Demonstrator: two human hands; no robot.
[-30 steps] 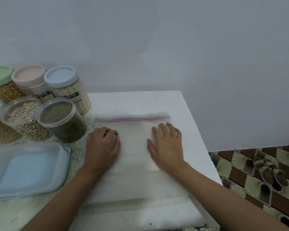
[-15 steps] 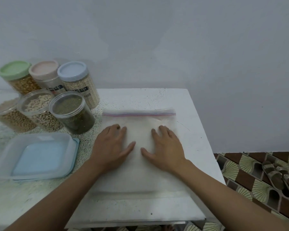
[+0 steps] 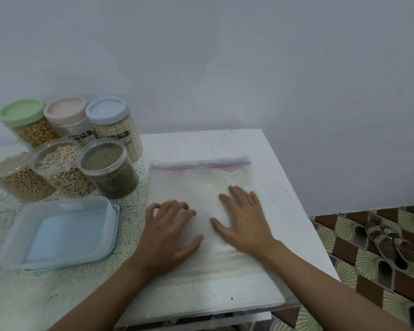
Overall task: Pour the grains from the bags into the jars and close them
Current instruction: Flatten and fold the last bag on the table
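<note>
One white table (image 3: 285, 211) by a wall (image 3: 249, 68) bears the bag (image 3: 196, 180); right hand (image 3: 245, 220) spread, left hand (image 3: 167, 235) loosely bent upon it.

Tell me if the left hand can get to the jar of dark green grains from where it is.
Probably yes. The left hand rests on the flat bag, and the jar of dark green grains stands close by on its left, with only bare tabletop between.

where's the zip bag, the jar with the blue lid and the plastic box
zip bag (image 3: 201, 177): head view, clear plastic just below the zip strip
jar with the blue lid (image 3: 105, 110): head view, top of the lid
plastic box (image 3: 67, 235): head view, flat blue middle
</note>
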